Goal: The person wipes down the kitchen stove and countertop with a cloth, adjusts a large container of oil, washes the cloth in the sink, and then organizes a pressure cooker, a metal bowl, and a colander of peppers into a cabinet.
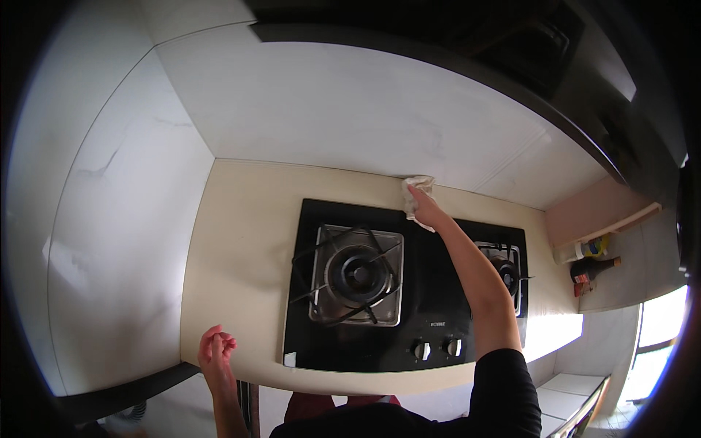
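My right hand (425, 209) presses a crumpled whitish cloth (420, 182) on the beige countertop (241, 230), between the back wall and the rear edge of a black glass gas hob (427, 274). Part of the cloth lies over the hob's rear edge. My left hand (217, 349) is raised near the counter's front left, fingers loosely curled, with nothing visible in it. Left of my right forearm is the larger burner (358, 274) with its black pan support; the smaller burner (506, 276) is partly hidden by the arm. Two knobs (423, 351) sit at the hob's front.
A dark range hood (438, 55) overhangs the back. Marbled white panels (328, 104) line the back and left walls. At the right end stand a dark bottle (591, 269) and a yellow-labelled container (596, 246), beside a wooden-edged shelf (619, 222).
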Demonstrator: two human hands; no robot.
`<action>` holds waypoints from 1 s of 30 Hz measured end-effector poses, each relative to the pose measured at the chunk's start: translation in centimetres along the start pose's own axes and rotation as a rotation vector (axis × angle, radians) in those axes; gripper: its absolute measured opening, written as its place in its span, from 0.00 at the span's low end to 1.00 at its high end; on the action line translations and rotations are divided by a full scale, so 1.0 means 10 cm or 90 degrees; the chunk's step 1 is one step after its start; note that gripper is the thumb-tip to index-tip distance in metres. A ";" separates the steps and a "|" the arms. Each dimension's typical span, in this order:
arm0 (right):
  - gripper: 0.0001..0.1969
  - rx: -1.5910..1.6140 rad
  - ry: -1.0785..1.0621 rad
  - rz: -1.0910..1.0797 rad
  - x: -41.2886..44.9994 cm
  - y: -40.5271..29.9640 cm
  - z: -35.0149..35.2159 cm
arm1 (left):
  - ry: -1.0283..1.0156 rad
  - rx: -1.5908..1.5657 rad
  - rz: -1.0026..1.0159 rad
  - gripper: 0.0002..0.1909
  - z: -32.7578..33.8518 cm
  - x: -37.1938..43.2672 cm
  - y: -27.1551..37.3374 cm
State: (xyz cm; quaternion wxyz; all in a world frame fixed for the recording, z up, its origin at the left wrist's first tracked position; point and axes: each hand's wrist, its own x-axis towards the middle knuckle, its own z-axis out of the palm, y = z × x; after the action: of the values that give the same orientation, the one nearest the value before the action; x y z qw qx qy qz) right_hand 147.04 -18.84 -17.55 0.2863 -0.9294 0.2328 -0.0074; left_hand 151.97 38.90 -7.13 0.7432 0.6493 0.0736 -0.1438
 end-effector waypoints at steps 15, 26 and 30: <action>0.42 -0.093 -0.262 -0.219 1.21 -2.81 1.53 | 0.063 -0.075 -0.072 0.08 -1.01 0.07 -0.03; 0.26 -0.184 -0.186 -0.372 -0.01 -3.82 2.26 | -0.044 -0.044 -0.087 0.09 -1.07 0.10 0.18; 0.28 0.131 -0.137 -0.312 0.21 -3.50 2.21 | -0.093 -0.053 -0.081 0.10 -1.03 0.19 0.14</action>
State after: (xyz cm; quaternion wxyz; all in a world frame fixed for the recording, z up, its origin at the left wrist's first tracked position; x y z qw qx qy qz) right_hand 167.18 17.37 -17.55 0.3921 -0.9193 -0.0329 -0.0011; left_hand 155.00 49.00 -7.86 0.7622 0.5996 0.0663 -0.2347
